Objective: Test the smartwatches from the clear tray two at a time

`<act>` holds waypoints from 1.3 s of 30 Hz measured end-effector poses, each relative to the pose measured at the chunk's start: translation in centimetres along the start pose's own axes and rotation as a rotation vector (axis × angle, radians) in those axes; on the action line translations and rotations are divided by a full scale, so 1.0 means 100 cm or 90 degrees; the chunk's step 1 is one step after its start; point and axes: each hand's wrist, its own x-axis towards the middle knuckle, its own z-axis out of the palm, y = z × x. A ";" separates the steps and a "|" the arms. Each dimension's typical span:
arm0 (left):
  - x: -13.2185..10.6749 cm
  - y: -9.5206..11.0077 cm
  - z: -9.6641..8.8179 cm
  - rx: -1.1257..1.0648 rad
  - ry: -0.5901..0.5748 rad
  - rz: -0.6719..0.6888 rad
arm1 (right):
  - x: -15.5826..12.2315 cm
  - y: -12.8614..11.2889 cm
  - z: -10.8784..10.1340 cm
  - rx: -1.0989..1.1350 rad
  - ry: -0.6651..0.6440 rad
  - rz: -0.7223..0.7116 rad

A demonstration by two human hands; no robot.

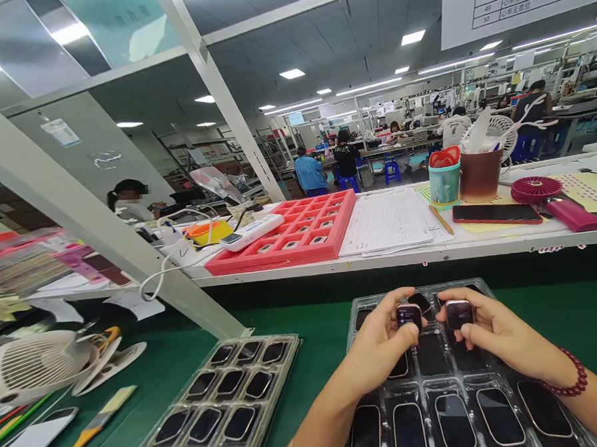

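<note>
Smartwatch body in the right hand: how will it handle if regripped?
The smartwatch body looks rigid and probably dense for its size. Its glossy glass face is likely slippery, so it may slip from the fingers.

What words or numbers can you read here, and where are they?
"47", "48", "49", "50": row numbers on the hanging chart
"心率灯不亮": chart row 48
"心率空测有数值": chart row 49
"心率无数值": chart row 50
Chart row 47: words too unclear
Paper label on the grey wall: too small to read

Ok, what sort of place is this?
Probably a factory line for smartwatches: clear trays of watches on a green bench mat, a red foam tray of small parts, and workers at long benches beyond.
</note>
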 end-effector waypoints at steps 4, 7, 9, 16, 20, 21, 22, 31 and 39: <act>-0.001 -0.001 0.000 0.020 -0.038 -0.001 | 0.000 -0.001 0.000 -0.013 -0.001 0.006; -0.001 -0.001 0.000 0.044 -0.038 -0.007 | 0.000 -0.001 -0.001 -0.011 0.009 -0.010; -0.002 -0.001 0.001 0.045 -0.023 0.006 | 0.000 0.001 -0.002 -0.016 0.031 -0.016; -0.002 0.000 0.002 0.057 -0.030 0.017 | -0.002 -0.001 0.002 -0.050 0.009 0.002; -0.002 0.000 0.002 0.099 -0.024 0.010 | -0.002 -0.002 0.002 -0.042 -0.008 -0.011; -0.002 0.000 0.002 0.100 -0.026 0.006 | -0.001 -0.002 0.001 -0.047 -0.005 -0.015; -0.002 0.000 0.002 0.098 -0.028 0.003 | -0.001 -0.001 0.000 -0.054 0.000 -0.018; 0.002 -0.006 -0.001 0.090 -0.027 0.002 | -0.002 -0.001 -0.002 0.003 0.035 -0.026; 0.000 -0.004 0.001 0.077 -0.028 0.001 | 0.002 0.000 -0.002 -0.025 0.071 -0.018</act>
